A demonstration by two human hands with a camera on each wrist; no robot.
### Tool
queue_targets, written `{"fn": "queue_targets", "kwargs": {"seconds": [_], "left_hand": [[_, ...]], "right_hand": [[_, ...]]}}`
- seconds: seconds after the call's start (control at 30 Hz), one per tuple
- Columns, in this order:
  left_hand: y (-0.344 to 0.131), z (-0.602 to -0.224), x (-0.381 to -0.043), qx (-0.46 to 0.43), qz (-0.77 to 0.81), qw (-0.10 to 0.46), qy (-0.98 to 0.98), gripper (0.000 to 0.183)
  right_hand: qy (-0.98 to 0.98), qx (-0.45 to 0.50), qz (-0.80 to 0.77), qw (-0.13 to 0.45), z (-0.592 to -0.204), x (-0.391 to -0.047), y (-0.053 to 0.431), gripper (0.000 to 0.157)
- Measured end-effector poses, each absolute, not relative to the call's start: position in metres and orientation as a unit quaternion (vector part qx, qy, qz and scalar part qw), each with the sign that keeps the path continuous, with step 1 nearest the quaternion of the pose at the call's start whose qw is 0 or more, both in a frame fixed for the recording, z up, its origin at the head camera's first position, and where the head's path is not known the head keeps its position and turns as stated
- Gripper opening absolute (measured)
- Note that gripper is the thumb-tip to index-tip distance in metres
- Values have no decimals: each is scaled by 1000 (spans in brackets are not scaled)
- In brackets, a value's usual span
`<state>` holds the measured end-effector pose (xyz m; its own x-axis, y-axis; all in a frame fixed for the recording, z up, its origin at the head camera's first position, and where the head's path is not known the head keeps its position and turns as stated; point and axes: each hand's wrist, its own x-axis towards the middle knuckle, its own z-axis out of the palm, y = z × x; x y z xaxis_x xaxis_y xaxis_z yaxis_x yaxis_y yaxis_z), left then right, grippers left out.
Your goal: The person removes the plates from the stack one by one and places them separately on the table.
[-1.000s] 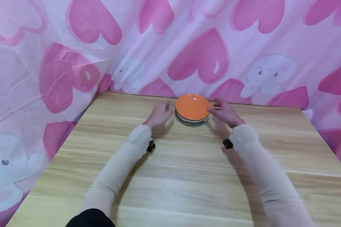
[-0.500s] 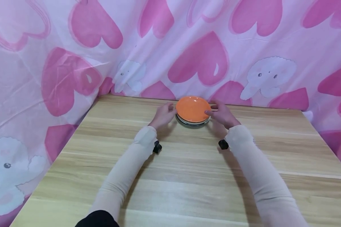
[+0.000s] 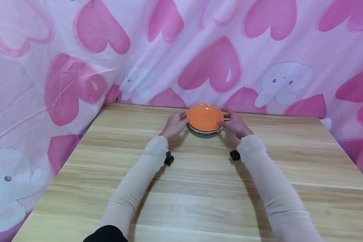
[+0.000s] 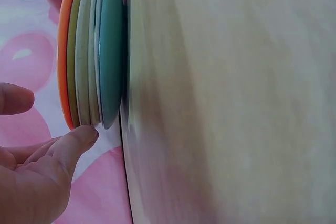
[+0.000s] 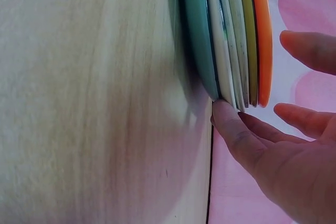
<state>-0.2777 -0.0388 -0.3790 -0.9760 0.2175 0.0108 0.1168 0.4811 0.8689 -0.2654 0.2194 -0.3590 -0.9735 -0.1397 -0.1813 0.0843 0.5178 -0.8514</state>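
A stack of several plates stands near the table's far edge. Its top is an orange plate (image 3: 205,117). The left wrist view shows an olive plate (image 4: 73,51), cream-coloured plates (image 4: 83,61) and a teal plate (image 4: 111,51) at the bottom. My left hand (image 3: 173,125) is at the stack's left side, one digit at the plates' rims and another raised apart from them. On the opposite side is my right hand (image 3: 235,123); in the right wrist view its fingertip (image 5: 224,109) meets the lower rims while other digits stay spread clear. Neither hand is closed around the stack.
The wooden table (image 3: 193,188) spreads out in front of the stack. A pink curtain (image 3: 166,60) with hearts and white animals hangs right behind the table's far edge and along its left side. A black wrist device (image 3: 168,158) shows at the left cuff.
Both hands have moved inward to the stack's sides, the left one rightward and the right one leftward. The view has shifted slightly, and the plates stand in the same place.
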Motion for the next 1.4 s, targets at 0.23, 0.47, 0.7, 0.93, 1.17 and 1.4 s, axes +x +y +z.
{"fn": "queue_targets", "kwargs": {"seconds": [0.23, 0.47, 0.7, 0.93, 1.17, 1.4], "left_hand": [[-38, -380, -279, 102, 493, 42, 863, 52], [-37, -379, -278, 105, 489, 44, 865, 50], [-37, -380, -277, 111, 506, 52, 854, 49], [-38, -381, -279, 110, 509, 48, 853, 47], [-37, -381, -279, 116, 514, 56, 848, 55], [-37, -379, -276, 119, 509, 54, 851, 64]], "right_hand": [[856, -19, -506, 108, -363, -267, 219, 76], [852, -19, -511, 109, -364, -267, 216, 69], [859, -22, -501, 105, -366, -266, 213, 64], [856, -23, -507, 98, -365, -266, 212, 64], [856, -18, -508, 97, -366, -267, 212, 64], [861, -5, -499, 98, -365, -266, 209, 63]]}}
